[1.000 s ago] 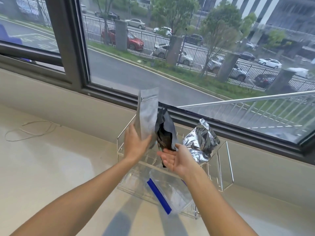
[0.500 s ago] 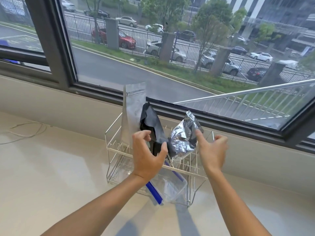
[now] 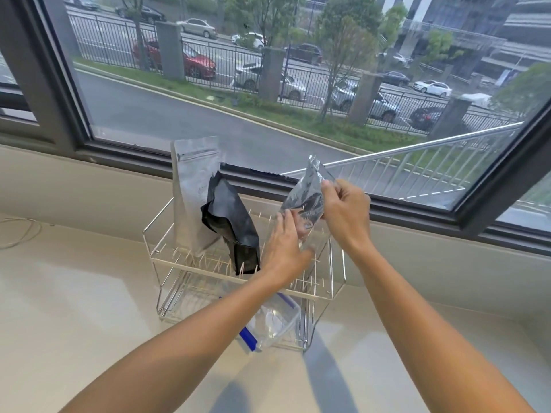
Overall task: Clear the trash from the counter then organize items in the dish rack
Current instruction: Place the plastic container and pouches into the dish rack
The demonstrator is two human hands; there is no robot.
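A two-tier wire dish rack [image 3: 185, 265] stands on the pale counter by the window. In its top tier a tall matte silver pouch [image 3: 192, 195] stands upright at the left, and a black pouch [image 3: 231, 222] leans against it. Both hands hold a crinkled shiny foil bag [image 3: 305, 195] above the rack's right side: my right hand [image 3: 346, 211] pinches its upper edge, and my left hand [image 3: 284, 248] grips its lower part. A clear plastic container with a blue strip [image 3: 268, 326] lies in the bottom tier.
A grey window frame [image 3: 417, 217] and sill wall run right behind the rack. A thin white cord [image 3: 21, 234] lies on the counter at the far left. Pale counter surface [image 3: 74, 308] stretches to the left and front of the rack.
My left hand has let go of the black pouch and moved right onto the foil bag. My right hand has closed on the bag's top and lifted it.
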